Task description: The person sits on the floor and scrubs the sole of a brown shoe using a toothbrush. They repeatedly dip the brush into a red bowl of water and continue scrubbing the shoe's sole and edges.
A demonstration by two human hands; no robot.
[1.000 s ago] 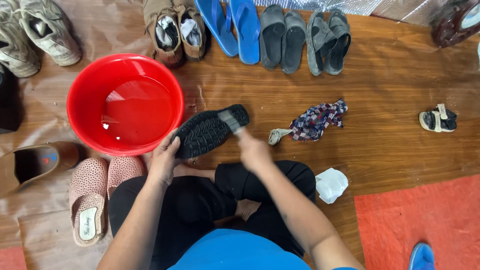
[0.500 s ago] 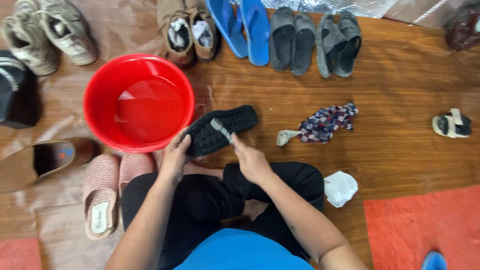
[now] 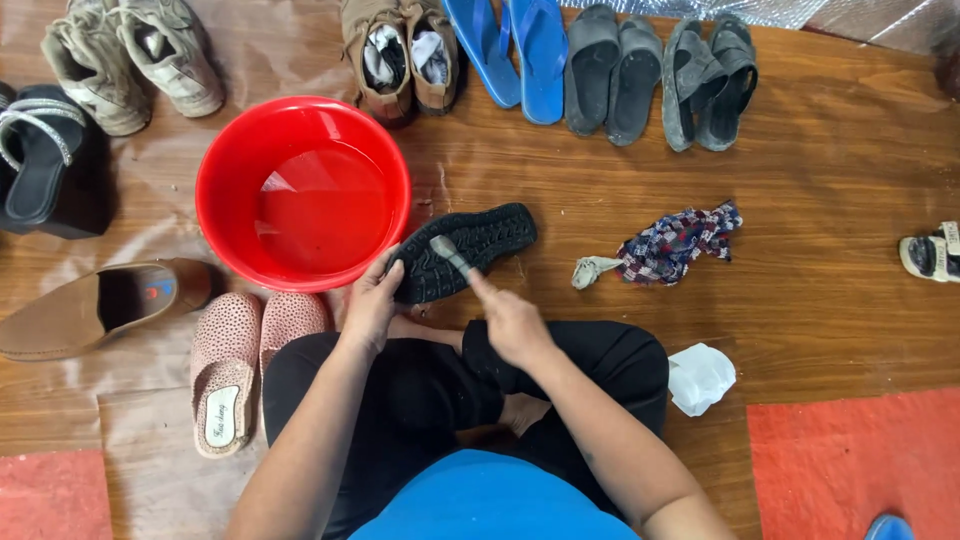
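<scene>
My left hand point(image 3: 371, 303) grips the heel end of a black shoe point(image 3: 478, 243) turned sole up, just in front of my crossed legs. My right hand point(image 3: 510, 320) holds a small grey brush point(image 3: 447, 253) whose head rests on the ridged sole near its middle. The shoe's toe points right and away from me. A red basin point(image 3: 232, 165) with water in it stands directly left of the shoe, almost touching it.
A patterned rag point(image 3: 668, 243) lies right of the shoe, a white crumpled cloth point(image 3: 698, 377) by my right knee. Pink slippers point(image 3: 245, 365), a brown shoe point(image 3: 95, 308) and a black heeled sandal point(image 3: 45, 160) sit left. Sneakers, blue flip-flops point(image 3: 510, 45) and grey sandals point(image 3: 660, 75) line the far edge.
The brush has slid along the sole towards the heel end, and my right hand has drawn back towards me. The view has shifted so everything sits further right.
</scene>
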